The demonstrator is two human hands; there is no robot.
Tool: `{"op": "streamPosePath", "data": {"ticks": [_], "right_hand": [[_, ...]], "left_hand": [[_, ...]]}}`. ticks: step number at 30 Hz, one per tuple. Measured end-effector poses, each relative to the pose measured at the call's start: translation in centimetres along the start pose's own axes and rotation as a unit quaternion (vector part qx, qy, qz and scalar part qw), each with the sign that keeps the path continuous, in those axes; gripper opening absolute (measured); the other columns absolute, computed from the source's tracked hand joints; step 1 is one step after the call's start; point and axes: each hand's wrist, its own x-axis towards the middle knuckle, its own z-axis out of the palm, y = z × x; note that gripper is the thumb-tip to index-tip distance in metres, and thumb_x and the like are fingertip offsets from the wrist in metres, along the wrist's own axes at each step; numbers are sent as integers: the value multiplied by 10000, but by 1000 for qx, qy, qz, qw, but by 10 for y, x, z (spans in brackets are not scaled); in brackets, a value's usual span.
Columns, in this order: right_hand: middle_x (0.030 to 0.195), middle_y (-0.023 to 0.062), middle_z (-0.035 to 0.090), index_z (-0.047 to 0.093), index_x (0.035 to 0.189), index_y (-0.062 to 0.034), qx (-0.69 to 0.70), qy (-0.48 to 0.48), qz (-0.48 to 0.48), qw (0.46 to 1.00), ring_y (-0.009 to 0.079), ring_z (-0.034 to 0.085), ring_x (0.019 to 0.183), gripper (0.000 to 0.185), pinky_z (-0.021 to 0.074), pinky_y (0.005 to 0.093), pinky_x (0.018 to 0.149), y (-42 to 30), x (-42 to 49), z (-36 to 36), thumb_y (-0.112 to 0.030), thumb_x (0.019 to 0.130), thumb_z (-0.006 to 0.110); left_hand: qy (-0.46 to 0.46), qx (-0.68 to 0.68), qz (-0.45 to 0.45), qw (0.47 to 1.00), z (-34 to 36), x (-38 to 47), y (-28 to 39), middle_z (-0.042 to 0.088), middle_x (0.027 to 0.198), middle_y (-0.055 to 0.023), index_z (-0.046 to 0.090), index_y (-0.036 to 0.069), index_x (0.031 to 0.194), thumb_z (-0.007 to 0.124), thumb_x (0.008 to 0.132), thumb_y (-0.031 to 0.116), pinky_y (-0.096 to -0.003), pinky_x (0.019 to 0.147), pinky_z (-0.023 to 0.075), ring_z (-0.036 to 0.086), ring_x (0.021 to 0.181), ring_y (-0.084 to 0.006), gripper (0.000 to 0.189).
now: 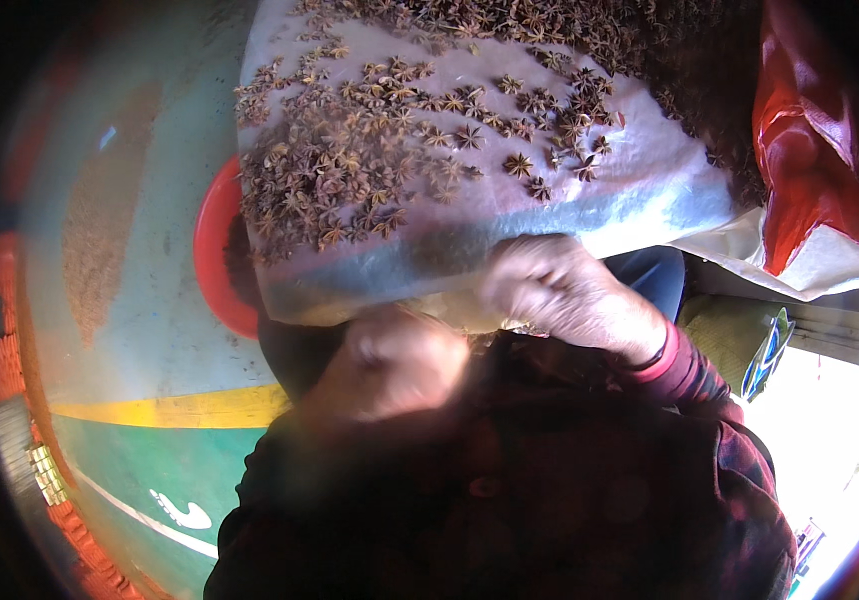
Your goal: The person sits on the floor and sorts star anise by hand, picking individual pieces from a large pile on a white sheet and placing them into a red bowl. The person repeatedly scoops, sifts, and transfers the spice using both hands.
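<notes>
Both hands are blurred by motion and sit low before my torso, at the near edge of a sheet-covered table. My left hand (403, 360) is bent with its fingers curled; whether anything is in it is hidden. Higher and to the right, my right hand (561, 296) is also curled, beside the hanging edge of the clear plastic sheet (429, 259). A yellowish, translucent plastic item (459, 311) shows between the hands; I cannot tell whether either grips it. Dried star anise (324, 161) lies heaped on the left of the sheet, with loose stars (518, 165) further right.
A larger mass of star anise (504, 19) spreads along the far side. At the right hangs a red plastic bag (812, 157). Left of the table stands a red basin (219, 247) on the grey floor (167, 300). A greenish woven sack (726, 337) is at lower right.
</notes>
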Motion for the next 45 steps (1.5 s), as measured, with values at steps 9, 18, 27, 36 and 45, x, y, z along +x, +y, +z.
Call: {"op": "streamPosePath", "data": {"ticks": [9,18,27,36,45], "right_hand": [[1111,165,680,721,1086,-48,-643,64,-3,763,343,644,1102,299,434,489,1003,11,119,7,-242,876,633],[1080,132,648,696,1054,-66,-664,43,-64,744,306,622,1093,227,403,475,971,38,118,-1,-175,898,572],[991,154,674,654,1055,-59,-489,188,-182,832,314,660,930,135,487,421,864,38,82,-5,-142,957,613],[980,158,661,635,1152,-5,-296,185,-199,916,316,678,875,231,553,383,777,38,32,12,-16,925,675],[978,123,656,592,1193,-19,-167,148,-144,964,220,682,821,298,547,323,745,31,12,27,54,910,652]], "left_hand": [[173,-201,-120,957,13,-40,-9,483,651,0,599,71,841,496,1013,268,-251,521,300,377,555,-82,282],[269,-13,-164,949,27,-28,-6,505,732,24,609,73,919,511,1053,248,-206,541,306,399,597,-49,241],[421,83,-126,894,-24,44,-12,561,777,32,611,95,1295,544,1074,263,-169,457,313,426,564,-8,285],[352,-130,-124,918,-17,46,-40,620,850,-57,576,75,1136,553,1061,329,-199,446,326,475,558,-77,266],[352,-290,-137,880,-6,33,-52,617,817,-66,588,67,1026,484,1045,420,-216,412,319,456,499,-105,369]]}}
